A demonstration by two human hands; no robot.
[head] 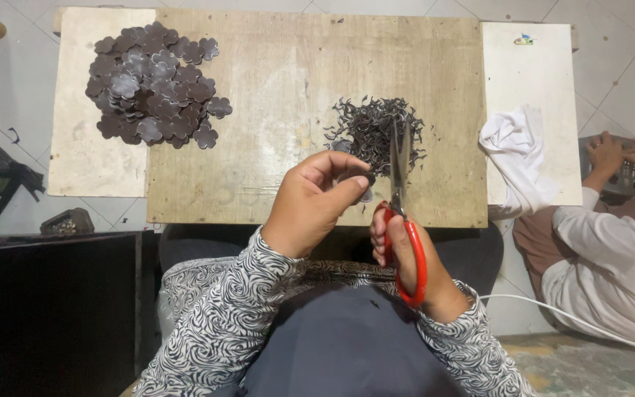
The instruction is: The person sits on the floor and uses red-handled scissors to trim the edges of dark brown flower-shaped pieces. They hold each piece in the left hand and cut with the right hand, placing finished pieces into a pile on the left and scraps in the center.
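At centre frame, your left hand pinches a small dark flower-shaped piece between its fingers, just above the worktop. Your right hand grips red-handled scissors, fingers closed through the loops, blades beside the piece and over the pile of dark trimmings.

Two heaps were counted on one wooden board: a pile of flower-shaped pieces, too many to number, and a pile of trimmings. One pair of red-handled scissors and one white cloth were seen.
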